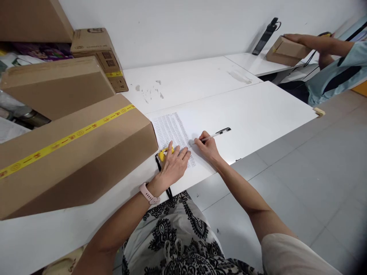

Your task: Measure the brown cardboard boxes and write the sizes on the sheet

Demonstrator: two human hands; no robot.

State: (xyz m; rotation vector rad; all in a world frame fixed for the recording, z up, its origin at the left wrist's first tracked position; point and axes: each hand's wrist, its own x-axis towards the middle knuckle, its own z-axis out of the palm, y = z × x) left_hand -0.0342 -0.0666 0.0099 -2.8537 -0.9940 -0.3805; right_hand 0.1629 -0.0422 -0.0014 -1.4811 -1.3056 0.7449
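My right hand (207, 148) is closed around a pen (216, 133), its tip down at the right part of a printed sheet (169, 128). The sheet carries columns of small text and lies on the white table (258, 109). My left hand (175, 165) rests on the paper with its fingers spread. Under or beside its index finger is a small yellow object (163, 154) with a black strap, partly hidden, whose kind I cannot make out. A pink watch band circles my left wrist.
A large taped cardboard box (77, 152) stands left of the sheet, touching its edge. More boxes (57, 84) are behind it. At the far right, another person's hands hold a small carton (286, 51), near a dark bottle (265, 36). The table's front edge runs close to my body.
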